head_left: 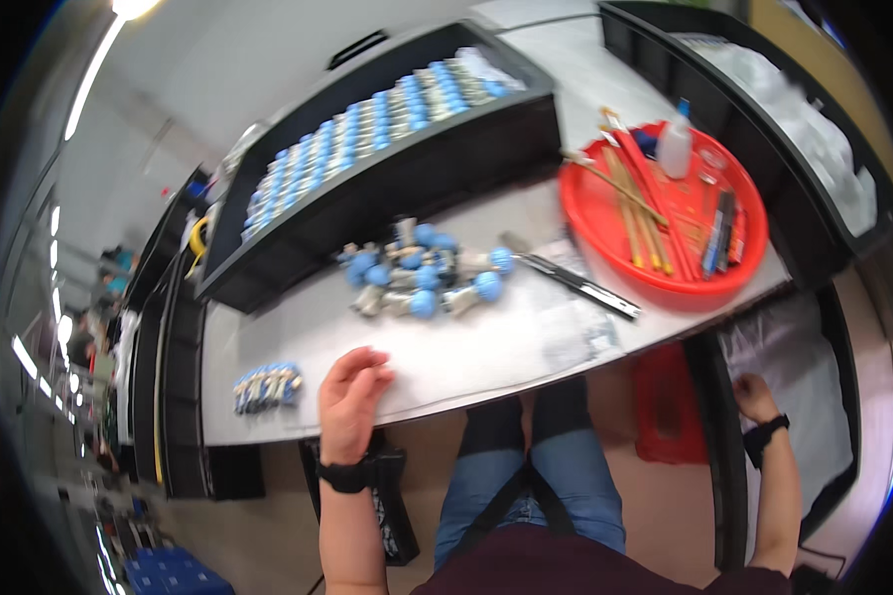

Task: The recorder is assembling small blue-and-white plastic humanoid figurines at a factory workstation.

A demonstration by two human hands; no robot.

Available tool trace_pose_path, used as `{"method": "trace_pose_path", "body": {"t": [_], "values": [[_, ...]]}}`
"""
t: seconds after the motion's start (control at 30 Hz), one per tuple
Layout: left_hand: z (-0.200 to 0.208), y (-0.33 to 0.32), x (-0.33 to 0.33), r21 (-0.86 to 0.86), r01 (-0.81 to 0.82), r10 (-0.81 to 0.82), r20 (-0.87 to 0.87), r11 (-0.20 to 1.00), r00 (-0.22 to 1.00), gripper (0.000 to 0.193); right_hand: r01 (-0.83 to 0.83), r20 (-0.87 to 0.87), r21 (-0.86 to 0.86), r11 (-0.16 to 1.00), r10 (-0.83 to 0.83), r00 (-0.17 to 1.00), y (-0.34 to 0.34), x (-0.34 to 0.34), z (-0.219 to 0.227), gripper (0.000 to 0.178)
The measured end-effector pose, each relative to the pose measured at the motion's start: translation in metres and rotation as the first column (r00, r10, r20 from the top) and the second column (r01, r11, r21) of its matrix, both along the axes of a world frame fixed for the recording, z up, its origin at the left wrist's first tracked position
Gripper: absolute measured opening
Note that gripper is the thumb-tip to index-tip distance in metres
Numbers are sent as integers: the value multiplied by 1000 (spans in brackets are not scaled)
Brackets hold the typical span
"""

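Observation:
My left hand (351,402) is over the near edge of the white table, its fingers curled in and pressed together; whatever they may hold is too blurred to see. Just beyond it lies a loose heap of small metal valve-like parts with blue round knobs (422,273). A tight group of similar parts (268,387) stands to its left. My right hand (756,399) is down at the lower right, at a black bin lined with clear plastic (794,397). Its fingers are curled, and what is in them cannot be made out.
A black crate (397,169) with rows of blue-knobbed parts stands at the back. A black-handled tool (580,286) lies beside a round red tray (605,263) of brushes, pens and a dropper bottle (676,144). Another black bin (764,129) holds white plastic at the far right.

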State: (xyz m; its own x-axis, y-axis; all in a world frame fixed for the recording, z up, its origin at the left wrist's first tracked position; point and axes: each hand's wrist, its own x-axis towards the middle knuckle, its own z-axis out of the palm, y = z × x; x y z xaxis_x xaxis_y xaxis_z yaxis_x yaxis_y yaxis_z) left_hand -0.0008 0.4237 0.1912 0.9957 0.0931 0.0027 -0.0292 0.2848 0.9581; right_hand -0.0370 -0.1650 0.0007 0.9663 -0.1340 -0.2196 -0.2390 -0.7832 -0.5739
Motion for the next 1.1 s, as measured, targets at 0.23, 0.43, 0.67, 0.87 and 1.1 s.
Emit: {"method": "trace_pose_path", "body": {"t": [0.23,0.43,0.67,0.87,1.1], "values": [[49,-27,7,612,213,-178,-119,762,977,22,141,249,-109,984,-110,962,40,15,76,17],[82,-81,79,930,-281,-632,366,235,683,38,-20,339,450,893,-149,929,128,12,161,16],[66,-92,123,937,-227,-667,-9,-266,745,35,-342,462,388,856,140,876,214,-1,195,15],[79,-64,65,387,287,-348,98,876,932,47,-384,442,565,731,125,888,258,7,196,12],[27,-23,15,-30,271,-270,38,962,962,51,-529,536,577,622,201,820,348,40,212,10]]}}
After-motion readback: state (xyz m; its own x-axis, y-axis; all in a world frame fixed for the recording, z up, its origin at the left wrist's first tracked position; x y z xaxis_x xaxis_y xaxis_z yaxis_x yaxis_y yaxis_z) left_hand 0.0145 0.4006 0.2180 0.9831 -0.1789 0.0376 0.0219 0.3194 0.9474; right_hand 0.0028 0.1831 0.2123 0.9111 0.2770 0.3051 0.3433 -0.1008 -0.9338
